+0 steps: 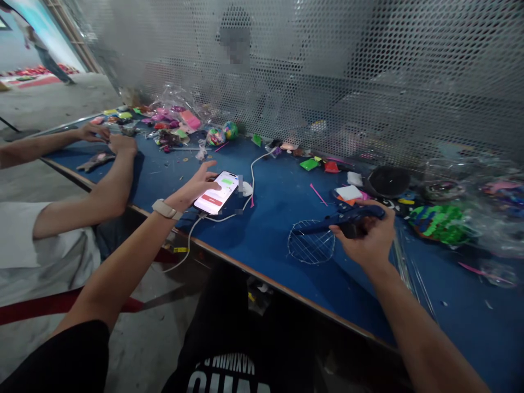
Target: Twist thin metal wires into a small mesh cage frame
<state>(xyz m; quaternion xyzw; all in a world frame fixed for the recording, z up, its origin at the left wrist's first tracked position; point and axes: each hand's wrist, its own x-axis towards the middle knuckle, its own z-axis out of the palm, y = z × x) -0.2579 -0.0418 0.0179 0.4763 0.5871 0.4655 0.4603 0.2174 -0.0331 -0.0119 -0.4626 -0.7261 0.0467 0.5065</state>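
The fingers (209,165) of the left hand (195,188) are spread, with the index finger raised and the thumb reaching over the lit screen of the phone (216,197); whether the others grip its edge cannot be told. The phone lies right under that thumb, its cable (252,173) plugged in at the end nearer the person and looping beyond the fingertips. The right hand (373,243) has its fingers closed around a dark blue tool (373,213), thumb along the near side; the tool's long end points left, over the wire mesh (311,248), which rests on the tabletop (266,234) just left of that thumb. Both forearms reach forward from the person's sides, the left one wearing a watch (167,209) and angled inward. Beyond the right fingers sits a black bowl (388,181); to their right, a green bundle (438,222).
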